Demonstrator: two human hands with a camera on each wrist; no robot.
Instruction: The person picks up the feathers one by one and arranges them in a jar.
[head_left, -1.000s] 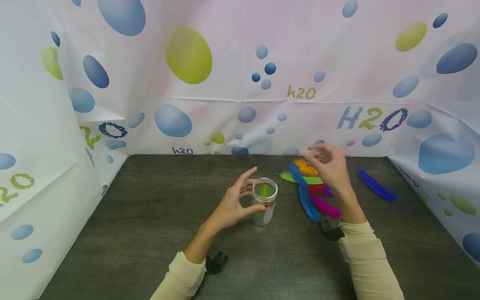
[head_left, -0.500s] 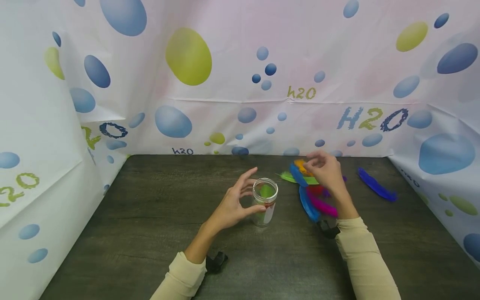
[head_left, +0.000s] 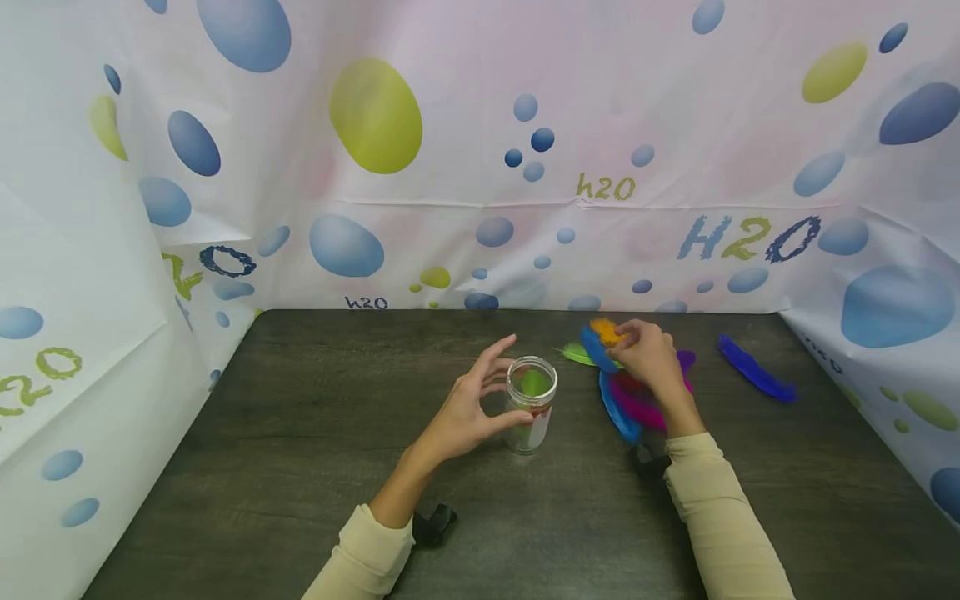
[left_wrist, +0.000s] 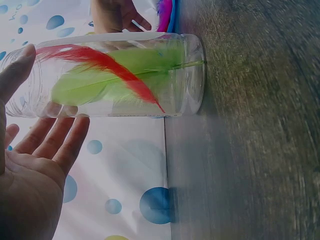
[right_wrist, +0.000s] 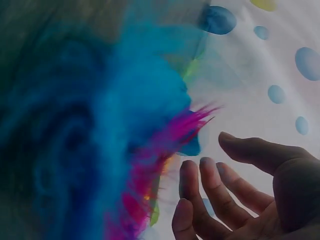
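An upright clear jar [head_left: 537,427], lidless in the head view, stands at the table's middle. My left hand [head_left: 463,415] holds it near its top, thumb on one side and fingertips on the other. Inside, the left wrist view shows a green feather [left_wrist: 90,89] and a red feather [left_wrist: 107,60]. My right hand [head_left: 649,357] is over the loose feather pile, thumb and fingers apart in the right wrist view [right_wrist: 240,192]. Around it lie an orange feather [head_left: 603,331], a green feather [head_left: 577,355], blue feathers [head_left: 617,408] and a magenta feather [head_left: 636,407].
A dark blue feather [head_left: 756,371] lies by itself on the right of the dark wooden table [head_left: 315,417]. A purple feather [head_left: 686,361] shows beyond the right hand. A white sheet [head_left: 465,100] printed with blue and green spots rises behind and at both sides.
My right hand has come down and slightly towards me, onto the feather pile, its fingertips near the orange feather. The left hand and the jar have stayed in place.
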